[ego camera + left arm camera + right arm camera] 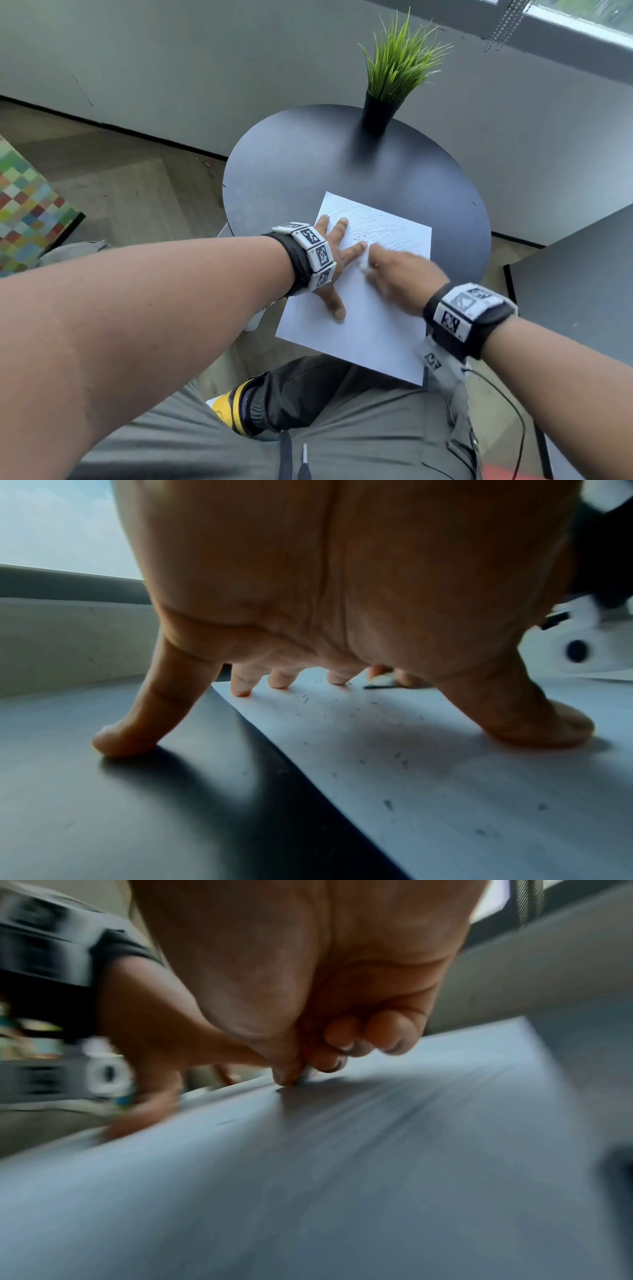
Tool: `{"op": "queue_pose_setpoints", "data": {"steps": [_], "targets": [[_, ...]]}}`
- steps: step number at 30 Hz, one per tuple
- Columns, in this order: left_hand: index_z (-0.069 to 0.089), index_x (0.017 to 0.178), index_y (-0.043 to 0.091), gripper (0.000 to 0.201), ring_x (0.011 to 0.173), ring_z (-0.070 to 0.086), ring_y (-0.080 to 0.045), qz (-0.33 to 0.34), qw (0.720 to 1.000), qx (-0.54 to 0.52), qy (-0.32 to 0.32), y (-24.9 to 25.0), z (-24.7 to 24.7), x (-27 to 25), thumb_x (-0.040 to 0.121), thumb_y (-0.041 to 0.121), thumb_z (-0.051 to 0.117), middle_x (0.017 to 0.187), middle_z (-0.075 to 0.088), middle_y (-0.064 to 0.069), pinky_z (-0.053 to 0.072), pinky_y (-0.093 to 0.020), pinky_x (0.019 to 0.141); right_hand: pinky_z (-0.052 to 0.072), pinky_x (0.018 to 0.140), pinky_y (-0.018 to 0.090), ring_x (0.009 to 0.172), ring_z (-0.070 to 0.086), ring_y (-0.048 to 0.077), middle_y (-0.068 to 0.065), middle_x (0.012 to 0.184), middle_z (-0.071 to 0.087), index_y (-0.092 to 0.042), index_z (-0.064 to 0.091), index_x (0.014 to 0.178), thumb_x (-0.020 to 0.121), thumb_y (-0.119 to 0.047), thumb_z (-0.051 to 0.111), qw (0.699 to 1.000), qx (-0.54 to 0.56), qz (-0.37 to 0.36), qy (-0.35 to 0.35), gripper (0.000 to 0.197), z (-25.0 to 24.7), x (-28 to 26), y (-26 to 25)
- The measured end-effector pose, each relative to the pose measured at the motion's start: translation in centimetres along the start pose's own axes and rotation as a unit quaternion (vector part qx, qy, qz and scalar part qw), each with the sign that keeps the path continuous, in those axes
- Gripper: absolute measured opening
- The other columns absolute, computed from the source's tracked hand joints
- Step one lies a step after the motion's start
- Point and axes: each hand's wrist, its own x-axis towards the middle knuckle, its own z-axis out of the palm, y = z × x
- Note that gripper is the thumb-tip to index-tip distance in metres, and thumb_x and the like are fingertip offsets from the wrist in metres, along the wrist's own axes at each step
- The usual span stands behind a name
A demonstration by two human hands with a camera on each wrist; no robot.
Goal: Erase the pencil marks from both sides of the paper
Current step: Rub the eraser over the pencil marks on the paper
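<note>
on the round black table [274, 178] lies the paper [370, 329], pencil marks [380, 222] across its far half; left hand [334, 255] splayed flat pins it, right hand [404, 274] pinches a small eraser [363, 263] against it.

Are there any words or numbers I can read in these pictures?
None can be read.
paper: only pencil scribbles, no letters.
left wristband and right wristband: square black-and-white code patterns; tiny marks beside them are too small.
yellow cuff: print too small.
</note>
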Motion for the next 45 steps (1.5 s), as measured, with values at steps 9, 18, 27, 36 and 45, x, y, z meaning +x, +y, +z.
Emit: {"op": "queue_pose_setpoints", "data": {"steps": [9, 18, 27, 36, 45], "targets": [[-0.022, 0.15, 0.042, 0.144, 0.145, -0.023, -0.047, 0.002, 1.0, 0.001, 0.0, 0.0, -0.1, 0.1, 0.049, 0.088, 0.069, 0.159, -0.032, -0.011, 0.016, -0.073, 0.111, 0.048, 0.07, 0.039, 0.079, 0.054, 0.027, -0.003, 0.086, 0.052, -0.023, 0.032, 0.091, 0.101, -0.041, 0.036, 0.995, -0.035, -0.092, -0.016, 0.02, 0.7, -2.1, -0.6], [-0.022, 0.15, 0.042, 0.144, 0.145, -0.022, -0.046, -0.001, 1.0, 0.007, 0.0, -0.1, 0.1, 0.2, 0.048, 0.089, 0.068, 0.159, -0.032, -0.01, 0.017, -0.074, 0.109, 0.048, 0.067, 0.041, 0.082, 0.056, 0.028, -0.007, 0.08, 0.042, -0.029, 0.019, 0.085, 0.101, -0.035, 0.035, 0.994, -0.048, -0.103, -0.001, 0.024, 1.7, -3.2, -1.0], [-0.019, 0.148, 0.051, 0.136, 0.145, -0.022, -0.046, -0.001, 1.0, -0.005, 0.005, 0.3, -0.1, 0.1, 0.048, 0.093, 0.063, 0.159, -0.03, -0.01, 0.015, -0.075, 0.109, 0.051, 0.081, 0.048, 0.086, 0.056, 0.037, 0.011, 0.091, 0.06, -0.026, 0.041, 0.095, 0.099, -0.044, 0.031, 0.989, 0.036, 0.135, 0.042, 0.021, -0.7, -0.1, 5.5], [-0.021, 0.144, 0.055, 0.137, 0.145, -0.025, -0.044, -0.013, 0.999, -0.023, 0.026, 0.3, 0.8, 0.3, 0.039, 0.099, 0.055, 0.159, -0.032, -0.005, 0.022, -0.08, 0.1, 0.052, 0.081, 0.042, 0.085, 0.059, 0.031, 0.009, 0.089, 0.061, -0.025, 0.049, 0.097, 0.096, -0.04, 0.046, 0.969, 0.167, 0.175, 0.053, 0.015, -0.5, -0.5, 4.4], [-0.022, 0.144, 0.055, 0.137, 0.144, -0.025, -0.044, -0.015, 0.999, -0.025, 0.02, 0.5, 0.9, 0.4, 0.04, 0.098, 0.057, 0.158, -0.032, -0.004, 0.023, -0.08, 0.1, 0.052, 0.082, 0.04, 0.089, 0.061, 0.028, 0.008, 0.091, 0.066, -0.026, 0.058, 0.094, 0.093, -0.039, 0.054, 0.967, 0.178, 0.164, 0.079, 0.014, -0.8, -0.2, 3.6]]}}
